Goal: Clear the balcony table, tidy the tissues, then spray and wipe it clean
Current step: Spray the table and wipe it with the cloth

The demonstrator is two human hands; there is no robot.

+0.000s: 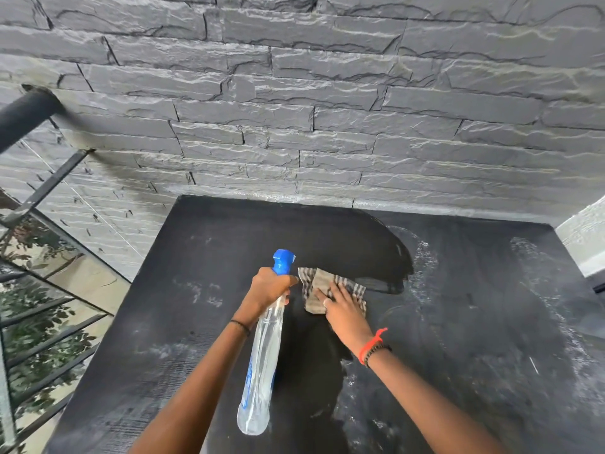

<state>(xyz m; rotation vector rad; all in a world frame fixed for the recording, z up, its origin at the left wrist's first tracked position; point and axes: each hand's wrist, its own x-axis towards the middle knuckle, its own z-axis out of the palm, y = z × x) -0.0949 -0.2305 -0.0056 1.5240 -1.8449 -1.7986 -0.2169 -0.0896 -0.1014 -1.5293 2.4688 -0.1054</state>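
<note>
A black table [474, 322] fills the lower view, dusty and streaked pale on its right and front, with a darker wet patch across the middle and back. My left hand [270, 288] grips the neck of a clear spray bottle [262, 365] with a blue nozzle, held above the table with the nozzle pointing away from me. My right hand [343, 309] presses flat on a checked brown cloth [322, 286] lying on the table near the middle, just right of the bottle's nozzle.
A grey stone wall [327, 109] stands right behind the table. A black metal railing [39, 198] runs along the left, with greenery below it. A white surface [586, 244] shows at the far right edge.
</note>
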